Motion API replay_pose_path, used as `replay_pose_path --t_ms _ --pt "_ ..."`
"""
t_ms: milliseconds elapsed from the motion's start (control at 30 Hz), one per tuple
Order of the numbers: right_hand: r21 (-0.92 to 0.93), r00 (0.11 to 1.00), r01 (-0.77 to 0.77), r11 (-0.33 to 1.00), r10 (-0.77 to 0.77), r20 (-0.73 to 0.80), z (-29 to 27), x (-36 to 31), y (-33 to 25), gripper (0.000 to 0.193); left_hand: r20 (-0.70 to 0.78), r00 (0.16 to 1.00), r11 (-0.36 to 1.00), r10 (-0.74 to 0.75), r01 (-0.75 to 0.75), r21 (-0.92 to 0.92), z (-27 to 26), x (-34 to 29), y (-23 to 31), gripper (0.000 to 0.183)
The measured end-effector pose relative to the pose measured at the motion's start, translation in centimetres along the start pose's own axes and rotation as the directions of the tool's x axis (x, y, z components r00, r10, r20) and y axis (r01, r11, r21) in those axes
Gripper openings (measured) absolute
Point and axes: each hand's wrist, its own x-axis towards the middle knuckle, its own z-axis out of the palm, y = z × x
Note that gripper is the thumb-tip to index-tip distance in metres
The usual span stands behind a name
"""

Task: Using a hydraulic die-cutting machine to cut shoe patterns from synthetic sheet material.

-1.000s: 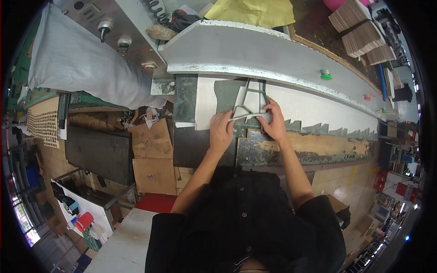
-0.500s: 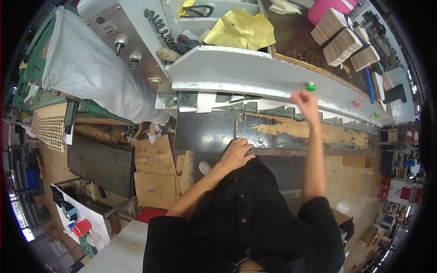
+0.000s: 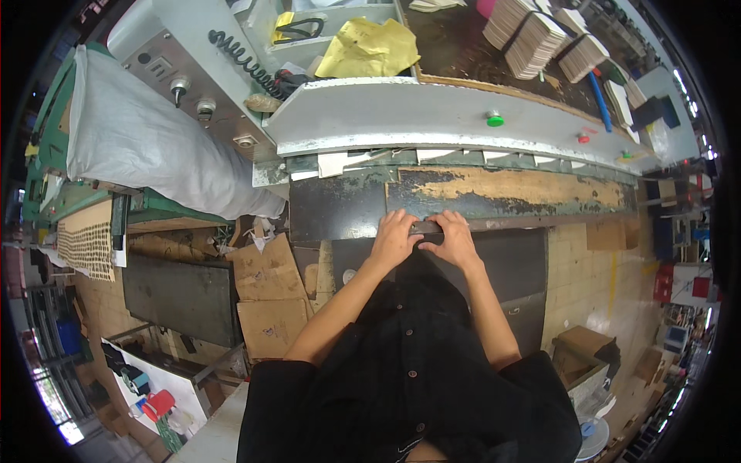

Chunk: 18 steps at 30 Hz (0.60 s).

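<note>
My left hand [image 3: 396, 240] and my right hand [image 3: 455, 241] rest side by side on the front edge of a long, worn board [image 3: 502, 206]. The fingers lie over the top of the edge, and the thumbs point toward each other in front of it, so both hands grip it. The board is dark, with a large patch rubbed down to bare wood. Behind it runs a grey metal beam [image 3: 363, 116] with a green push button [image 3: 495, 119] and a smaller red button [image 3: 583, 139]. White paper strips [image 3: 440, 156] stick out beneath the beam.
A control panel with knobs [image 3: 179, 86] and a large white sack [image 3: 154, 147] stand at the left. Yellow paper [image 3: 368, 48] and banded card stacks [image 3: 525, 38] lie behind the beam. Flattened cardboard [image 3: 266, 278] covers floor at left; a carton [image 3: 583, 347] stands at right.
My right hand has come down from beside the green button to the board's front edge, next to my left hand, which stays on that edge. The view has shifted slightly.
</note>
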Motion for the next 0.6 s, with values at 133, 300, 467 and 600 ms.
replay_pose_path --t_ms 133,300,467,600 --pt "-0.062 0.993 -0.058 0.996 0.052 -0.101 1.7 0.2 0.6 0.05 -0.037 0.998 0.999 -0.047 0.046 -0.016 0.5 0.7 0.6 0.033" --pt "-0.068 0.996 -0.042 0.997 0.036 -0.083 1.6 1.2 0.6 0.035 -0.065 0.997 0.999 -0.031 0.029 -0.032 0.5 0.8 0.0 0.033" --pt "-0.022 0.999 -0.035 0.999 0.035 -0.028 1.3 -0.4 0.5 0.038 0.003 1.0 1.0 -0.029 0.029 0.012 0.3 -1.4 0.2 0.039" --pt "0.188 0.968 -0.003 0.982 -0.044 0.248 -0.8 -0.6 1.6 0.033 0.109 0.987 0.976 -0.117 0.135 -0.169 -2.5 -1.8 -1.4 0.04"
